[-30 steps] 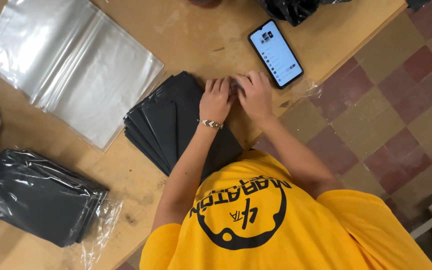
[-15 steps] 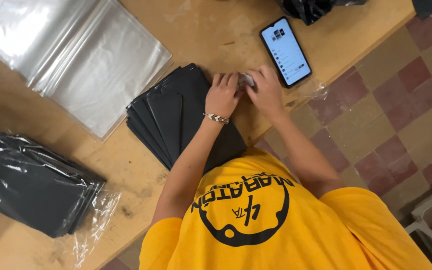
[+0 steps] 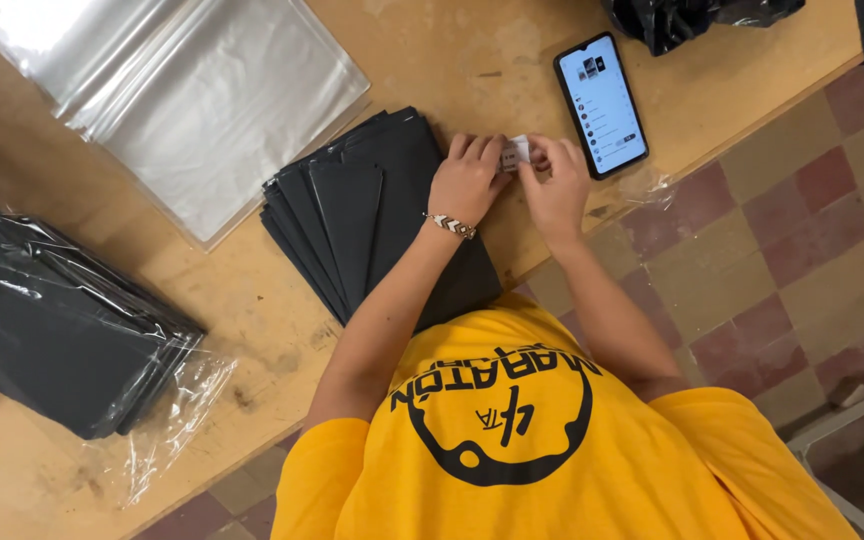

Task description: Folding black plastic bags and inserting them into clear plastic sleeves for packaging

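Note:
My left hand [image 3: 467, 185], with a beaded bracelet on its wrist, rests on the right edge of a fanned stack of flat dark grey pouches [image 3: 372, 215] on the wooden table. My right hand [image 3: 557, 190] is close beside it. Between the fingertips of both hands is a small white label [image 3: 515, 153], held just above the table next to the stack. My yellow printed shirt [image 3: 512, 440] fills the lower part of the view.
A phone with a lit screen [image 3: 602, 105] lies just right of my hands. Clear plastic bags [image 3: 202, 110] are spread at the upper left. A plastic-wrapped bundle of dark pouches [image 3: 52, 320] lies at the left. A black bag [image 3: 692, 15] lies at the top edge, and tiled floor [image 3: 802, 220] shows at the right.
My hands have stayed together at the stack's right edge, and the small white label now shows plainly between the fingertips. The view has shifted slightly.

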